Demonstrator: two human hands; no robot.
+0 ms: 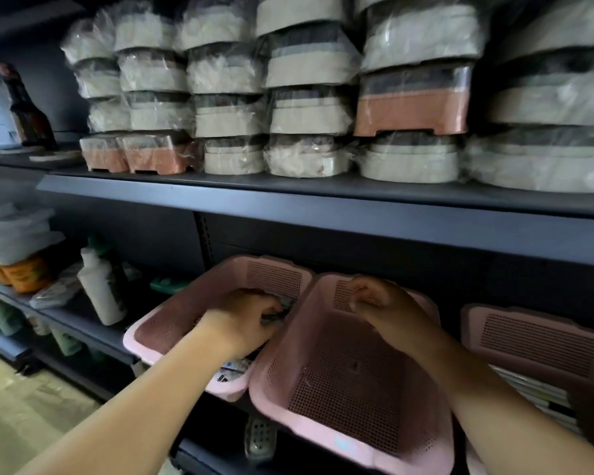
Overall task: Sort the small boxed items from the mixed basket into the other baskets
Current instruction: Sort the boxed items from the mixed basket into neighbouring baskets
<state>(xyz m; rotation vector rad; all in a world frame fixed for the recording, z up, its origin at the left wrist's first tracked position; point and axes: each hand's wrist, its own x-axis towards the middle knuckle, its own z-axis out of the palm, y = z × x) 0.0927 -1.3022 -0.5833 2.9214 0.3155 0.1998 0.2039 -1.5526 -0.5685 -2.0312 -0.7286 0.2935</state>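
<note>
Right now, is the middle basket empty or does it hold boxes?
Empty: the middle basket shows only bare perforated floor. Whether the right hand holds anything, I cannot tell.

Small boxed items (pixel 233 369) largely out of sight beneath the left hand (pixel 244 320); far-right basket (pixel 542 341) partly beyond the frame edge.

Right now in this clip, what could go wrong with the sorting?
1. The middle basket juts past the shelf edge and looks tilted; a nudge from the right hand above it might tip it off.
2. The left hand grips small boxes in the left basket; blur hides how many, so one may slip out while crossing over.
</note>
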